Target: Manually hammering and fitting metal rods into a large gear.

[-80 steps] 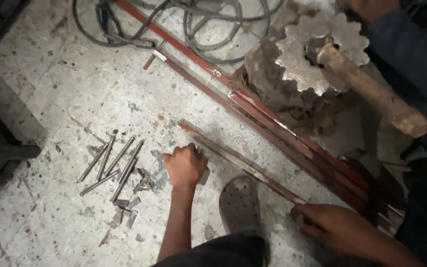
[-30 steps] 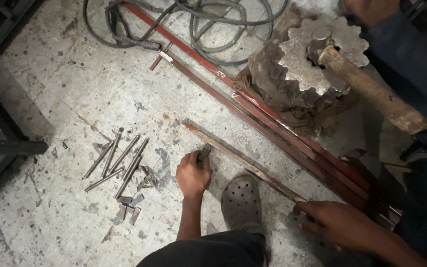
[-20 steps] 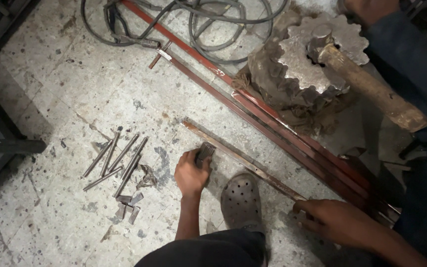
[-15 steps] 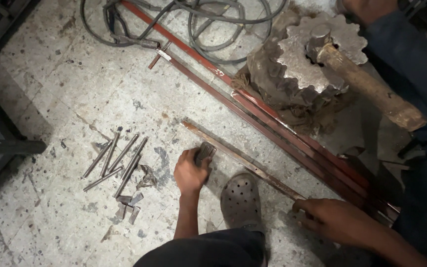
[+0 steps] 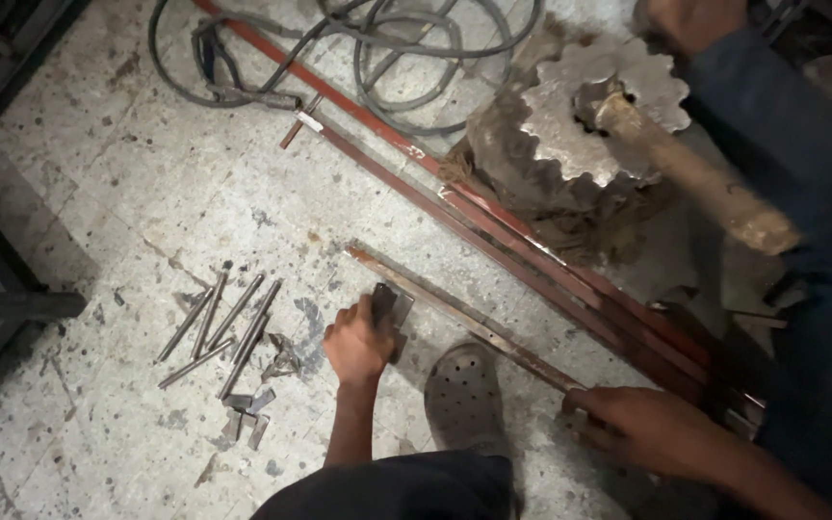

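Note:
My left hand (image 5: 358, 339) is closed around a small dark metal block (image 5: 384, 303) that rests on the floor beside a long rusty flat bar (image 5: 455, 313). My right hand (image 5: 642, 426) grips the near end of that bar at the lower right. The bar runs diagonally up and left from my right hand to just above my left hand. My foot in a grey perforated clog (image 5: 467, 393) stands between the two hands.
Several short metal rods (image 5: 223, 323) and small cut pieces (image 5: 245, 419) lie left of my left hand. Long red angle bars (image 5: 493, 226) cross the floor. A large toothed gear (image 5: 580, 116) with a hammer (image 5: 695, 173) sits upper right beside another person's blue sleeve (image 5: 801, 144). Cables (image 5: 377, 48) coil at top.
My left hand moved from the rods' side right to the bar and closed on the small dark block. My right hand has stayed on the bar's end.

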